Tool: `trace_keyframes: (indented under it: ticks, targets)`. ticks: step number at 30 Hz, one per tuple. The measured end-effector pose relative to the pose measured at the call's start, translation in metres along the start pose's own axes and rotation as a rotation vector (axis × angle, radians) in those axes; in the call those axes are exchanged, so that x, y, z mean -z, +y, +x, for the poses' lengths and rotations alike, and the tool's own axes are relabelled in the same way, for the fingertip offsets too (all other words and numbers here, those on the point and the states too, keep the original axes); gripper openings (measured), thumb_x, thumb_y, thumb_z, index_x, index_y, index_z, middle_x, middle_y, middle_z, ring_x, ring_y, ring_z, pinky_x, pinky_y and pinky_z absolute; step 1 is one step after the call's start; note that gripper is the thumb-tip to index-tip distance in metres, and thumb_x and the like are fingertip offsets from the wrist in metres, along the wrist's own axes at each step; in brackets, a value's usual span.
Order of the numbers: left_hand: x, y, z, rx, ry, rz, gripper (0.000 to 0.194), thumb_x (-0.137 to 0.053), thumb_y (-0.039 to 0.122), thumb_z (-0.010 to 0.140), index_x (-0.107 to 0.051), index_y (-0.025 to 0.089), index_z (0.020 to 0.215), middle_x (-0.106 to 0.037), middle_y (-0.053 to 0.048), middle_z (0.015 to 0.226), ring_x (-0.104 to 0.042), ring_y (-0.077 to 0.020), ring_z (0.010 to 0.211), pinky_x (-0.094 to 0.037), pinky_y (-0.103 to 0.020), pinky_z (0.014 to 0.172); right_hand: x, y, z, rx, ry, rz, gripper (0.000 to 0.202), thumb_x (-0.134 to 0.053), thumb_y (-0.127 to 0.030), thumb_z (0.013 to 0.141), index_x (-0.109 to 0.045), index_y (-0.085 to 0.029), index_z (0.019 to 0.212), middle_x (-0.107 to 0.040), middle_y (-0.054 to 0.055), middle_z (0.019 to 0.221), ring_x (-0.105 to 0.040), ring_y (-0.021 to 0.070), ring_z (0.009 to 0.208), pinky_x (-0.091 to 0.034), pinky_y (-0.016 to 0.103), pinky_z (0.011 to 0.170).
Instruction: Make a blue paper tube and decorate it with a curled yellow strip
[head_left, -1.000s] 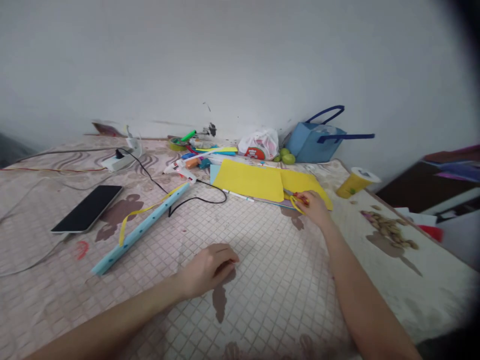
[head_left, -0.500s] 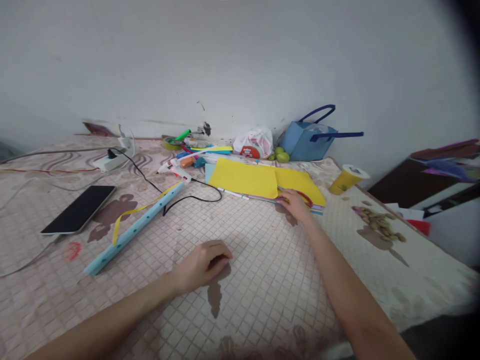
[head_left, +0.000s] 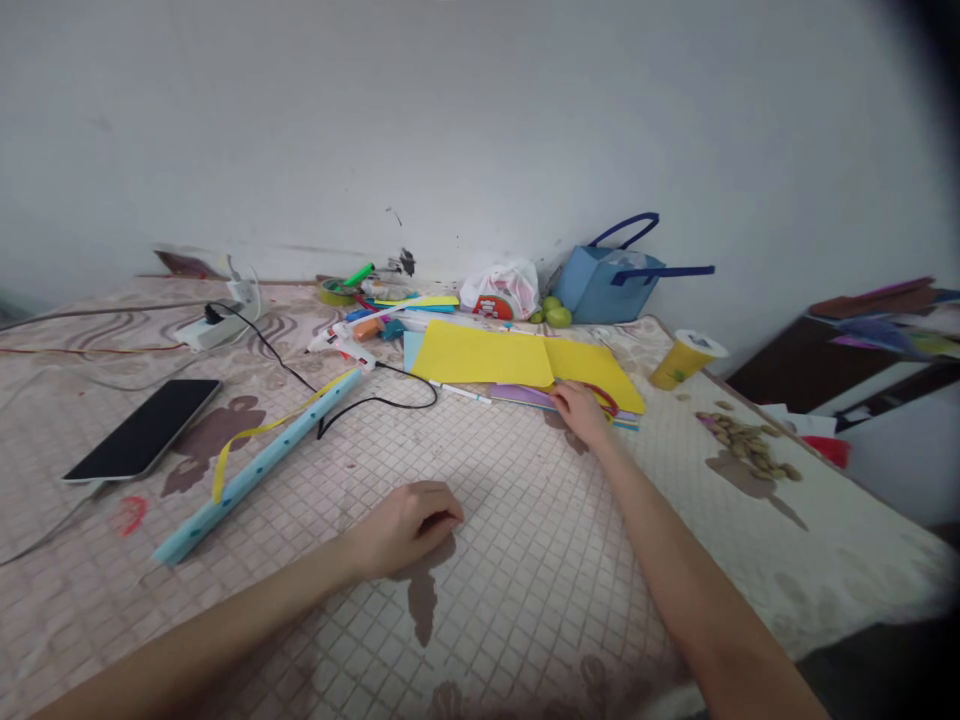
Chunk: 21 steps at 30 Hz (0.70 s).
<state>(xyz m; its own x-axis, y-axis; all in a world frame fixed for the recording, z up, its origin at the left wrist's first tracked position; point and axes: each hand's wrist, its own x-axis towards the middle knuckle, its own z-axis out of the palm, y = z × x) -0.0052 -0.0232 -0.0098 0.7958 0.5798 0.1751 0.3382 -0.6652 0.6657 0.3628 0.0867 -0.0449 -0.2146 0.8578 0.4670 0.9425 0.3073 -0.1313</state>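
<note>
My left hand (head_left: pixel 412 525) rests on the patterned tablecloth in the middle foreground, fingers curled in toward the thumb, and no object shows in it. At the back right, my right hand (head_left: pixel 576 405) is pinched at the near corner of a yellow paper sheet (head_left: pixel 484 355). This sheet lies on a stack of coloured paper, with a purple sheet (head_left: pixel 517 397) showing under its front edge. A red loop handle (head_left: pixel 606 398), perhaps of scissors, lies just beyond the right hand, partly hidden. A white marker-like stick (head_left: pixel 463 392) lies before the stack.
On the left are a blue dotted paper tube (head_left: pixel 259 470) with a yellow strip (head_left: pixel 270 425), a tablet (head_left: pixel 146 430), a corded glue gun (head_left: pixel 341 342) and a power strip (head_left: pixel 221 325). A blue bag (head_left: pixel 606 285), yellow canister (head_left: pixel 682 360) and peanuts (head_left: pixel 746 442) are on the right.
More of the purple sheet shows under the yellow sheet's front edge, beside my right hand. My left hand keeps its curled pose. The whole view has shifted slightly.
</note>
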Motion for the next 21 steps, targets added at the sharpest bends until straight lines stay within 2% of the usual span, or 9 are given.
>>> trace_keyframes:
  ticks: [5, 8, 11, 15, 17, 21]
  targets:
    - [-0.001, 0.002, 0.007, -0.023, -0.018, 0.034, 0.017, -0.043, 0.015, 0.086, -0.061, 0.016, 0.087, -0.063, -0.003, 0.085, -0.057, -0.0124, 0.078, -0.044, -0.023, 0.071, -0.001, -0.004, -0.002, -0.031, 0.029, -0.019, 0.015, -0.044, -0.023, 0.084, -0.056, -0.02, 0.077, -0.059, 0.008, 0.081, -0.054, 0.0233, 0.082, -0.041, 0.036, 0.075]
    - [-0.002, 0.001, 0.024, -0.029, -0.004, 0.095, 0.017, -0.044, 0.017, 0.086, -0.061, 0.017, 0.087, -0.062, -0.002, 0.084, -0.057, -0.0126, 0.076, -0.044, -0.023, 0.068, 0.001, -0.006, -0.003, -0.026, 0.036, -0.015, 0.015, -0.043, -0.023, 0.085, -0.056, -0.02, 0.078, -0.058, 0.008, 0.083, -0.053, 0.0239, 0.084, -0.041, 0.037, 0.075]
    - [-0.003, -0.004, 0.063, -0.052, 0.089, 0.249, 0.017, -0.043, 0.017, 0.087, -0.06, 0.017, 0.088, -0.062, -0.004, 0.087, -0.057, -0.014, 0.08, -0.044, -0.025, 0.071, 0.003, -0.009, -0.005, -0.007, 0.027, -0.006, 0.016, -0.042, -0.024, 0.086, -0.055, -0.02, 0.078, -0.058, 0.008, 0.084, -0.052, 0.0241, 0.084, -0.041, 0.037, 0.076]
    - [-0.008, -0.009, 0.135, -0.109, 0.157, 0.593, 0.018, -0.042, 0.015, 0.088, -0.058, 0.015, 0.095, -0.061, -0.008, 0.097, -0.056, -0.0181, 0.089, -0.041, -0.031, 0.077, 0.005, -0.012, -0.009, 0.02, 0.02, 0.009, 0.017, -0.041, -0.025, 0.087, -0.055, -0.02, 0.077, -0.057, 0.008, 0.084, -0.052, 0.0237, 0.084, -0.041, 0.037, 0.076]
    - [-0.015, -0.01, 0.168, -0.188, 0.156, 0.787, 0.02, -0.04, 0.014, 0.089, -0.057, 0.014, 0.1, -0.06, -0.008, 0.101, -0.054, -0.0203, 0.093, -0.039, -0.034, 0.078, 0.005, -0.013, -0.011, 0.018, 0.03, 0.014, 0.018, -0.04, -0.025, 0.087, -0.055, -0.02, 0.078, -0.057, 0.008, 0.084, -0.052, 0.0236, 0.084, -0.041, 0.037, 0.075]
    - [-0.03, -0.013, 0.21, -0.217, 0.142, 0.845, 0.019, -0.04, 0.012, 0.089, -0.058, 0.01, 0.095, -0.06, -0.013, 0.098, -0.05, -0.0236, 0.097, -0.035, -0.038, 0.079, 0.003, -0.012, -0.013, -0.002, 0.041, 0.029, 0.018, -0.04, -0.023, 0.086, -0.057, -0.02, 0.082, -0.057, 0.009, 0.085, -0.051, 0.0241, 0.084, -0.042, 0.038, 0.075]
